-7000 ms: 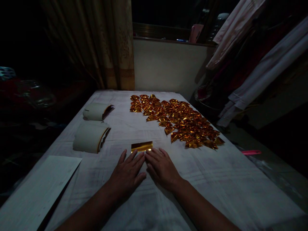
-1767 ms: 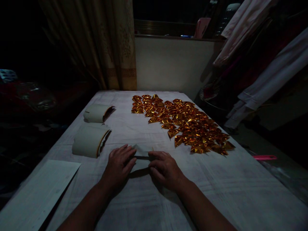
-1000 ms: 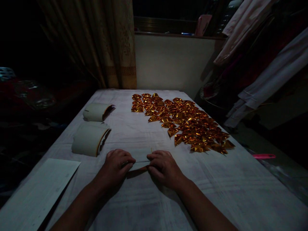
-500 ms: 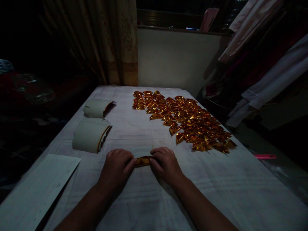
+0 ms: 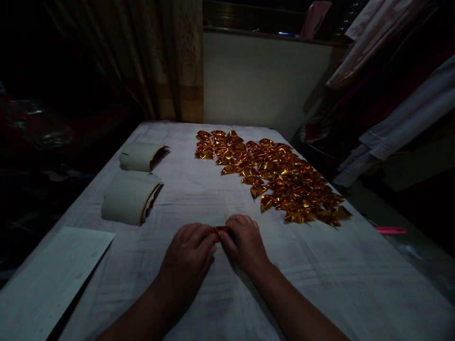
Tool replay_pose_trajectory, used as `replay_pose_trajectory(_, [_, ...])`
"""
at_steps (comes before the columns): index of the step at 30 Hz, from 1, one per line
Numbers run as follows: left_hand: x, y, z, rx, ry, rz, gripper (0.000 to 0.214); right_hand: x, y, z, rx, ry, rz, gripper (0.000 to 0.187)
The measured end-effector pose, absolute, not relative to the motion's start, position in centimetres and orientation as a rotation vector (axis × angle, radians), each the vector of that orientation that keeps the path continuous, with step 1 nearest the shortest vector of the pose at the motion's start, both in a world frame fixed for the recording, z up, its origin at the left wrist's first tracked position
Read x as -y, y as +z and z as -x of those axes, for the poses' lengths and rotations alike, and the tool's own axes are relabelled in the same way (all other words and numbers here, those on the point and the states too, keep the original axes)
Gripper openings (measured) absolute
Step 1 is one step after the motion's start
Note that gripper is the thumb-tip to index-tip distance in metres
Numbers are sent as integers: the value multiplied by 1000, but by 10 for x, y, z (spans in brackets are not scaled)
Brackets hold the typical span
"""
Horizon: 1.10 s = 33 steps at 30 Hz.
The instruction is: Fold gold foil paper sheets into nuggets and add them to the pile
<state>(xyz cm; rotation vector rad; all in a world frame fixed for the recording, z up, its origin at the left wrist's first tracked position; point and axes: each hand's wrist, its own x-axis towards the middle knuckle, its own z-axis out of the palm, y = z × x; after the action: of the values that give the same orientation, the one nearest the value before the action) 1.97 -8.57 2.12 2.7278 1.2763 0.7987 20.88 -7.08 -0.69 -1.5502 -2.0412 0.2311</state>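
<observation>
Between my two hands is a narrow folded strip of gold foil paper (image 5: pixel 218 233), low over the table's near middle. My left hand (image 5: pixel 192 244) is closed on its left end, fingers bent over the top. On the right end, my right hand (image 5: pixel 245 239) pinches the strip with thumb and fingers. A thin pale point sticks up by the right fingertips; what it belongs to is hidden. Only a short piece of foil shows between the thumbs. Beyond my right hand lies a broad spread of folded gold foil pieces (image 5: pixel 266 170).
Two curved stacks of pale paper (image 5: pixel 126 199) stand at the left. A flat white board (image 5: pixel 53 274) lies at the near left of the cloth-covered table (image 5: pixel 199 293). A curtain (image 5: pixel 177 61) hangs behind, clothes (image 5: pixel 398 104) hang at right, and a pink handle (image 5: pixel 391 230) shows past the right edge.
My left hand has moved right along the foil strip, closer to my right hand, so less foil shows between them. My right hand has barely moved. The view has shifted slightly.
</observation>
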Motion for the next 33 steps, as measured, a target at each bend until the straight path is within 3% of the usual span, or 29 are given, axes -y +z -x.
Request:
replay_pose_trajectory(6, [97,3,-26,-1129,741,-2752,39,71,-8,-209,2045,233,1582,13])
replay_pose_trajectory(24, [97,-3,-21,-1120,755,-2723,37,71,-10,-210,1989,261,1582,6])
replay_pose_trajectory(28, [97,-4,-22,-1135,770,-2716,36,71,-14,-209,1924,231,1562,21])
replay_pose_trajectory(33, [96,-4,-22,-1134,765,-2715,33,68,-20,-213,1942,199,1548,21])
